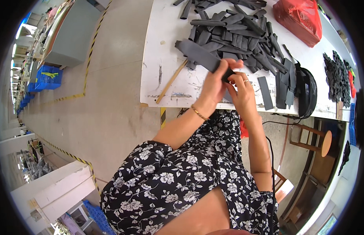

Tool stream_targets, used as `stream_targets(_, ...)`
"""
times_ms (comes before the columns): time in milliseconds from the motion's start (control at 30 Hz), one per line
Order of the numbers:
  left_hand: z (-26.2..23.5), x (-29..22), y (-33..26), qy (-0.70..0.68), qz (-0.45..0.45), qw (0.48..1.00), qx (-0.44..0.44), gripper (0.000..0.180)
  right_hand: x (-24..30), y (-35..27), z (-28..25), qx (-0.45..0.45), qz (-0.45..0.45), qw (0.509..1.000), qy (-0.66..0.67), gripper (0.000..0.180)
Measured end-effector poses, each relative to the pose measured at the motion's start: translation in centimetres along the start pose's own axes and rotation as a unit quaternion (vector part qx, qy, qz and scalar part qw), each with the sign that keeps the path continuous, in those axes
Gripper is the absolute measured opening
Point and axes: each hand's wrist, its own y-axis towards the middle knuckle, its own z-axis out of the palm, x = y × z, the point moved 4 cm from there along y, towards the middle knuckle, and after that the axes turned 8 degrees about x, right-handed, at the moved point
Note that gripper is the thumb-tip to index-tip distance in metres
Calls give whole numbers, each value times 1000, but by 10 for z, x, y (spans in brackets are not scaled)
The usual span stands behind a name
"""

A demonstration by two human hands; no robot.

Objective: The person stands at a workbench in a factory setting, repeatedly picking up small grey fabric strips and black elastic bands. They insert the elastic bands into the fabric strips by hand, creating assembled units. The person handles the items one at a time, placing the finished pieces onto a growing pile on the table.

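A dark grey fabric strip [199,54] is held above the near edge of the white table [152,51], one flat end reaching out to the upper left. My left hand [218,80] grips it, with the thumb and fingers closed around its lower end. At that same end my right hand [243,92] pinches the strip, its fingertips against the left hand's. Exactly what the fingertips do there is partly hidden. Just beyond the hands lies a large pile of similar dark grey pieces [233,33]. A thin wooden stick [172,81] rests to the left of my left hand.
Flat grey strips [265,93] lie right of my hands, beside a black mesh-covered round object [307,92] with a cord. A red plastic bag [299,19] stands at the far right, near another dark pile [336,78]. A wooden stool [326,143] is below the table's right side.
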Motion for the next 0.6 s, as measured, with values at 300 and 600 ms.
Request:
stream_targets(300,-7,-17,3,-25,61,996,-52,35,-8,-5,2,-40,-1,999,32,11)
stream_targets(600,0,-10,-2,-38,71,995,-60,34,-10,-6,4,-40,38,998,36,11)
